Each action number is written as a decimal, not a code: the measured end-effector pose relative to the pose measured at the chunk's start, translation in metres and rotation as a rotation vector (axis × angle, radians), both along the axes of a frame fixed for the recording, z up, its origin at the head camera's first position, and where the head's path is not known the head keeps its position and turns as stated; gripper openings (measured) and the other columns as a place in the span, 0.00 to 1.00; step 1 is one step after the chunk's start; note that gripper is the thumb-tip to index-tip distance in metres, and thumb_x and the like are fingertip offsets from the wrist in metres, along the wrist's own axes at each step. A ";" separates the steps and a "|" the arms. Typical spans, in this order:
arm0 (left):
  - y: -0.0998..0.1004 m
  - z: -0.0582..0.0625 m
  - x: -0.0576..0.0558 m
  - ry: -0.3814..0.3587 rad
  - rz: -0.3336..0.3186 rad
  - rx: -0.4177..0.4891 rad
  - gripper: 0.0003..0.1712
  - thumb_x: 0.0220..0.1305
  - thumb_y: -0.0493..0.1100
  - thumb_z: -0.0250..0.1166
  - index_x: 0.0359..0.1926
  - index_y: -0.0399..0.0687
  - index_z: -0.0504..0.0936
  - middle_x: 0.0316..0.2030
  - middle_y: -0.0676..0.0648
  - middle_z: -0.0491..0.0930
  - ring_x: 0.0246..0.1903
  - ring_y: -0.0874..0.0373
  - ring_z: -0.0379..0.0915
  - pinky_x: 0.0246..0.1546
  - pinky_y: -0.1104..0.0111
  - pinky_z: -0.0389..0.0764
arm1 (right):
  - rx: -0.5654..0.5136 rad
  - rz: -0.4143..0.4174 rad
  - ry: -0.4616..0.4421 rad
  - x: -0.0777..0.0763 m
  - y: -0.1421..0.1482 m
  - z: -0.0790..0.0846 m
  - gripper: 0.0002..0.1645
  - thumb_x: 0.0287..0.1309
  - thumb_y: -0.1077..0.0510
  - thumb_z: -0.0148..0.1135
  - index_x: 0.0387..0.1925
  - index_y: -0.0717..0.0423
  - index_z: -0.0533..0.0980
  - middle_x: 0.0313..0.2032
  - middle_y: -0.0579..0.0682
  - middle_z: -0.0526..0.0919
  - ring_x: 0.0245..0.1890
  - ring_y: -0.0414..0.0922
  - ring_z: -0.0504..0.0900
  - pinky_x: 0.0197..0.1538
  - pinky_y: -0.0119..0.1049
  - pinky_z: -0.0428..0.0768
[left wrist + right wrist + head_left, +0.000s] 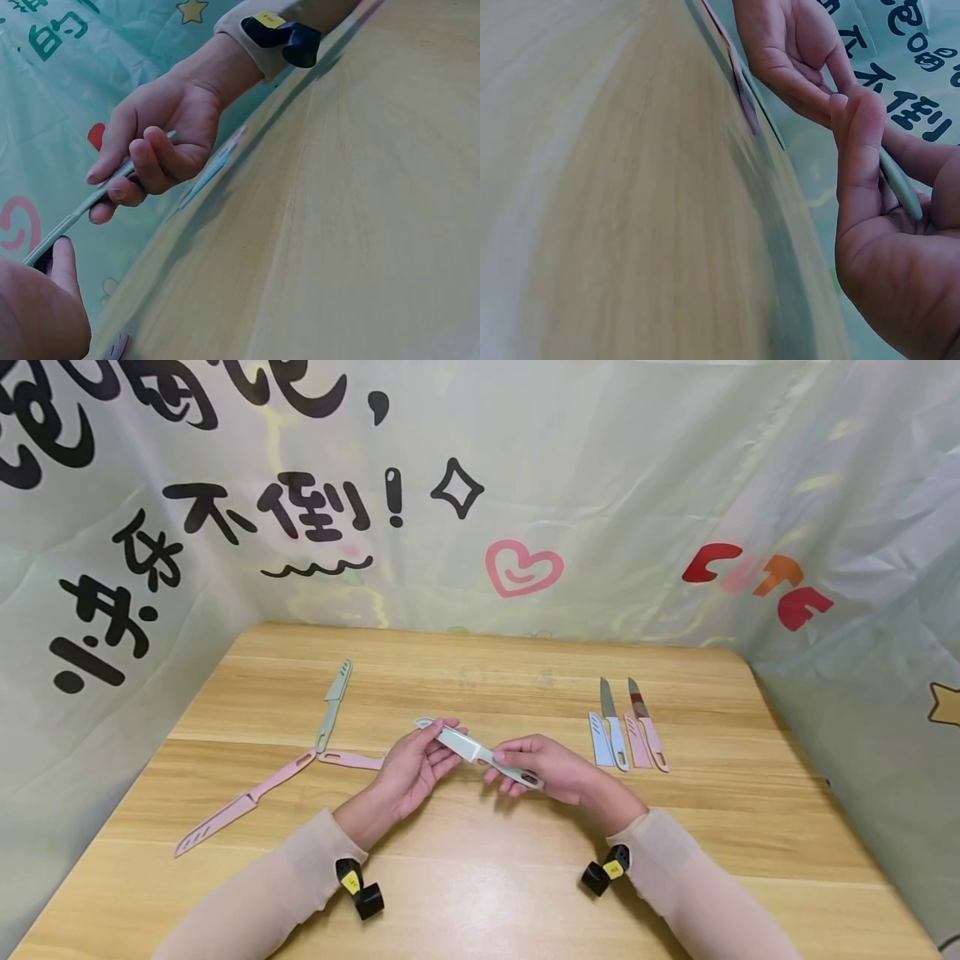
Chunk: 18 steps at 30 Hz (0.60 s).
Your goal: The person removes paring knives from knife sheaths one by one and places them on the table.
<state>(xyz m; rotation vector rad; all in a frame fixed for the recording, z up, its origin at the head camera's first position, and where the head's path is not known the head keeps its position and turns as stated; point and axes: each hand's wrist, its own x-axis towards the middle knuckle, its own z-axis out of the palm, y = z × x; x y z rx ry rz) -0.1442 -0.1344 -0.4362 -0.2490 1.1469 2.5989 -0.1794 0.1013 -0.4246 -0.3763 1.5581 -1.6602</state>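
Note:
A pale green kitchen knife (459,743) is held slantwise above the table between both hands. My left hand (411,770) pinches its blade end, thumb on top and the other fingers spread beneath. The right hand (546,768) grips the handle, whose holed butt end sticks out past the fingers. In the left wrist view the knife (82,208) appears edge-on, running between the hands. From the right wrist, curled fingers hide most of the handle (900,184). Left of my left hand lies a pink handle (348,761), its far end hidden behind that hand.
On the wooden table (495,893), a green sheathed knife (333,706) and a long pink sheathed knife (225,817) lie at left. At right lie a blue knife (617,739) beside its blue sheath (600,747), and a pink knife (651,731) beside its pink sheath (637,747). Printed cloth surrounds the table.

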 end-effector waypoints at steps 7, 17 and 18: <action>-0.001 -0.002 -0.002 -0.008 0.015 0.008 0.19 0.76 0.43 0.51 0.58 0.33 0.71 0.52 0.36 0.79 0.56 0.44 0.75 0.57 0.62 0.78 | -0.026 -0.003 -0.018 -0.001 -0.008 -0.002 0.23 0.72 0.58 0.52 0.57 0.76 0.69 0.41 0.60 0.84 0.32 0.44 0.81 0.37 0.31 0.84; -0.004 -0.003 -0.005 0.020 -0.003 0.005 0.20 0.77 0.44 0.49 0.59 0.33 0.69 0.51 0.38 0.80 0.64 0.39 0.63 0.58 0.62 0.77 | -0.103 -0.007 -0.110 -0.005 -0.018 -0.006 0.26 0.72 0.59 0.52 0.60 0.78 0.64 0.43 0.61 0.84 0.33 0.44 0.83 0.37 0.29 0.84; -0.004 -0.003 -0.005 0.023 -0.007 0.005 0.20 0.78 0.44 0.48 0.59 0.33 0.69 0.51 0.38 0.80 0.64 0.39 0.63 0.58 0.62 0.77 | -0.106 -0.009 -0.116 -0.005 -0.018 -0.006 0.26 0.72 0.59 0.52 0.60 0.78 0.65 0.43 0.61 0.84 0.34 0.44 0.84 0.37 0.29 0.84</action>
